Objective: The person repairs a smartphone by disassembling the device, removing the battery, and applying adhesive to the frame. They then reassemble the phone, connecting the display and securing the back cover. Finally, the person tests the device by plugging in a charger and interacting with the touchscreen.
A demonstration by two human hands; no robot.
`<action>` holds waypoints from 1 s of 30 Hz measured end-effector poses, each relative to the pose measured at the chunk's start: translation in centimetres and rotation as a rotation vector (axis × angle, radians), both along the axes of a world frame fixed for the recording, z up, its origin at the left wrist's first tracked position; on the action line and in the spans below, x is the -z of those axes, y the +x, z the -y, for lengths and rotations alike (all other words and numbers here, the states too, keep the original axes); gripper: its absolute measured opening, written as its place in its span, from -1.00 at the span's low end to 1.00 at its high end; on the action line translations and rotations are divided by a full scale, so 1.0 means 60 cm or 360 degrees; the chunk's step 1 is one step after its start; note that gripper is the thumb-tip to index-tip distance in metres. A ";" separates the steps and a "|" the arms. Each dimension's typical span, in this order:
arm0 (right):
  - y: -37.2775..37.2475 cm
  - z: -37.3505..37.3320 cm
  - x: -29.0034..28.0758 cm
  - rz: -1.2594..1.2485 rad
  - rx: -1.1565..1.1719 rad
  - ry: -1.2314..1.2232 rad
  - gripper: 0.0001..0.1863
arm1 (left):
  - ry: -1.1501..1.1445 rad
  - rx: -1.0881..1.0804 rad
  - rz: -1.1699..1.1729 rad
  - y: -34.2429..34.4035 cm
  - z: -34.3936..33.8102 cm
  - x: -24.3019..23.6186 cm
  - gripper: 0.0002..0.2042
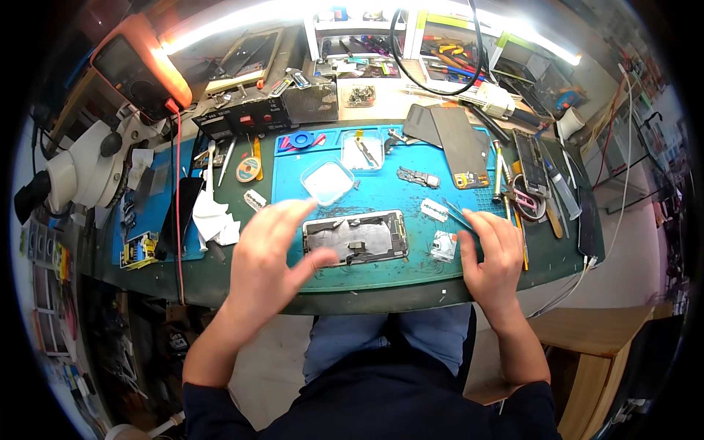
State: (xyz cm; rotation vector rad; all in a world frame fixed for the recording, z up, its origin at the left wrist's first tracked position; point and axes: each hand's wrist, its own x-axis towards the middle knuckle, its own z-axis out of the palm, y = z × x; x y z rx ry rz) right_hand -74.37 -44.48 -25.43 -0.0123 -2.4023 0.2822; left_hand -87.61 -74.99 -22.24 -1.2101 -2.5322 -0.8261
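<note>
Our left hand [265,246], fingers spread and empty, is nearer the opened grey rectangular metal phone [381,236], long axis crosswise at mid-frame; our right hand [494,257], farther right, pinches slim blue tweezers [458,217].

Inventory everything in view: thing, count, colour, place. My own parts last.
Large mat: 1, blue, on bench
Opened phone: 1, grey, on mat
Plastic containers: 2, clear, on mat
Razor blades: at least 2, silver, beside phone
Tweezers: 1, blue, in right hand
Crumpled tissue: 1, white, left of mat
Multimeter: 1, orange and black, upper left
Microscope: 1, white, far left
Small tools and parts: many, mixed, bench and shelves
Legs: 2, blue-clad, below bench
Left hand: 1, bare, over phone's left end
Right hand: 1, bare, right of phone
</note>
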 end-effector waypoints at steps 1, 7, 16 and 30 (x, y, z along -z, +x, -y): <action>-0.001 0.001 0.001 -0.0010 0.0012 -0.0022 -0.67 | 0.0035 -0.0095 -0.0060 -0.017 -0.003 0.009 -0.30; 0.000 0.001 0.006 -0.0051 0.0030 -0.0081 -0.63 | -0.0232 -0.0266 0.0002 -0.093 -0.061 0.022 -0.13; 0.001 -0.001 0.005 0.0023 0.0074 -0.0113 -0.62 | -0.0146 -0.0178 0.0051 -0.139 -0.006 0.009 -0.30; -0.007 0.000 0.005 0.0057 0.0185 -0.0168 -0.73 | 0.0355 -0.0132 0.0030 -0.110 -0.016 -0.008 -0.65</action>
